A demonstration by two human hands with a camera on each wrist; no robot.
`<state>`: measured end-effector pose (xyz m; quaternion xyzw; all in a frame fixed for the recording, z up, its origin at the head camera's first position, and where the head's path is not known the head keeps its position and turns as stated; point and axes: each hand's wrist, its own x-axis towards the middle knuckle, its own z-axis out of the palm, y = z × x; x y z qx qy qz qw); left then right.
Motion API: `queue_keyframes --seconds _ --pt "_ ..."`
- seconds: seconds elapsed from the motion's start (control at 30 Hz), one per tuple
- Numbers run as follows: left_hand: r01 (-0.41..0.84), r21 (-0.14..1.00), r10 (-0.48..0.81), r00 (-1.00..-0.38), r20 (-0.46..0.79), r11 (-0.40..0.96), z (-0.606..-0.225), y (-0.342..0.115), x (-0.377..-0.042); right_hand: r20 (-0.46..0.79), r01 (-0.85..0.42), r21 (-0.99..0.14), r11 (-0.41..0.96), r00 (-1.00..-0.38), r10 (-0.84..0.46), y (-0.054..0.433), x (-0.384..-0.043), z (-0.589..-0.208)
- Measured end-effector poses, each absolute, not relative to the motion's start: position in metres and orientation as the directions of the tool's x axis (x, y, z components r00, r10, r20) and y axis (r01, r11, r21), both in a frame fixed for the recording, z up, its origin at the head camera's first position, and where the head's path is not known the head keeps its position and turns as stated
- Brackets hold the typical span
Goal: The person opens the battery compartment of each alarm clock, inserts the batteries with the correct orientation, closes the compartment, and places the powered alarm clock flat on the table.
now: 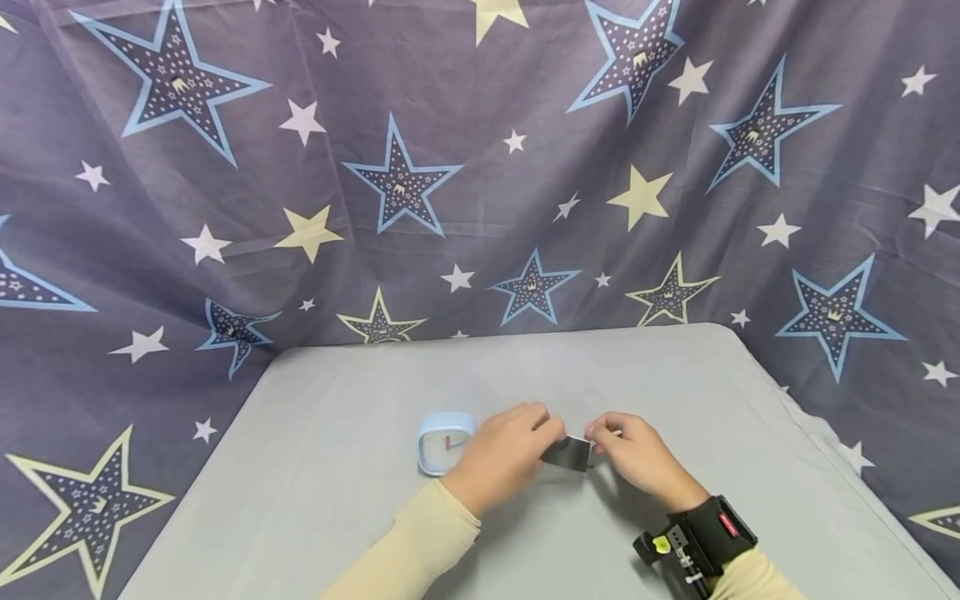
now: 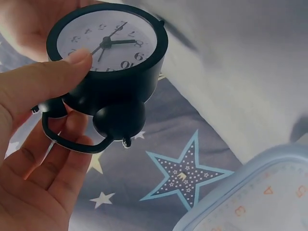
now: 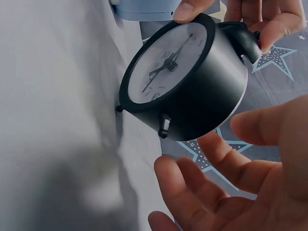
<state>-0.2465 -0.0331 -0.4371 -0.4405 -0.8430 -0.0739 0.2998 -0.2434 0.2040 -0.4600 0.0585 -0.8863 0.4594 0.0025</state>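
Observation:
A black twin-bell alarm clock (image 1: 567, 453) is held above the table by my left hand (image 1: 501, 454). In the left wrist view, the thumb presses the clock's (image 2: 115, 84) front rim while the other fingers curl behind its bells and handle. The white dial, dark hands and numerals show there. My right hand (image 1: 639, 457) is at the back of the clock, thumb and index finger bent towards it. Seen from the right wrist, those fingertips lie by the rear edge of the clock (image 3: 207, 91); the clock's body hides whether they pinch anything.
A light blue, rounded-square clock (image 1: 431, 467) stands on the grey-covered table (image 1: 360, 392), just left of my left hand. Behind the table hangs a dark star-patterned curtain (image 1: 480, 200). A black wrist strap with a small camera mount (image 1: 705, 533) is on my right wrist.

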Motion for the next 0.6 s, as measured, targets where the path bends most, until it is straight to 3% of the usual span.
queue_keyframes --seconds 0.6 --pt "0.801 -0.121 0.701 -0.426 0.571 0.586 -0.444 -0.037 -0.233 0.049 -0.108 -0.827 0.552 -0.992 -0.120 0.203 -0.243 -0.463"
